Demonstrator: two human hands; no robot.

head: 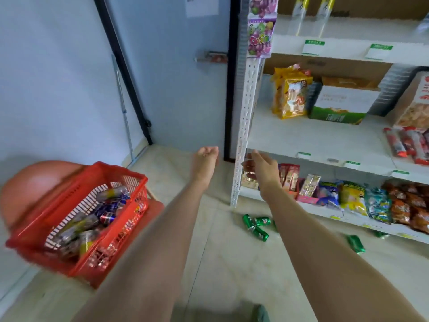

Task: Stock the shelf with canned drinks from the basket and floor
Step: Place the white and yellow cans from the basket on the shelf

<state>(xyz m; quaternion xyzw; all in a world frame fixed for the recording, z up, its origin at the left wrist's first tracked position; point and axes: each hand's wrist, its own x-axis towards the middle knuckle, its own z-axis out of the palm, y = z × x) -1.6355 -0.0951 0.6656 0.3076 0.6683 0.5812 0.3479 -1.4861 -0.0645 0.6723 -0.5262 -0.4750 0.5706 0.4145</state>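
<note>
Right hand: our right hand (262, 169) is apart, fingers straight and spread, empty, just in front of the white perforated metal shelf post (246, 112).
Left hand: our left hand (205, 159) is beside it with fingers curled in; we see nothing held.
Cans on floor: the green aluminium drink cans (256, 225) lie on their sides below the right hand, near the post's foot; another is further right.
Cans in basket: the silver, yellow and blue drink cans (109, 214) are heaped in the red plastic mesh basket (116, 242), below and left of the left hand.
Free space: the bare white shelf board (313, 135) is above and right of the right hand.
Risk, knuckles: we judge a quick reach could knock the post.
Risk, floor: loose cans may roll under our step.
Risk, basket: it sits tilted; a tug could tip it.
</note>
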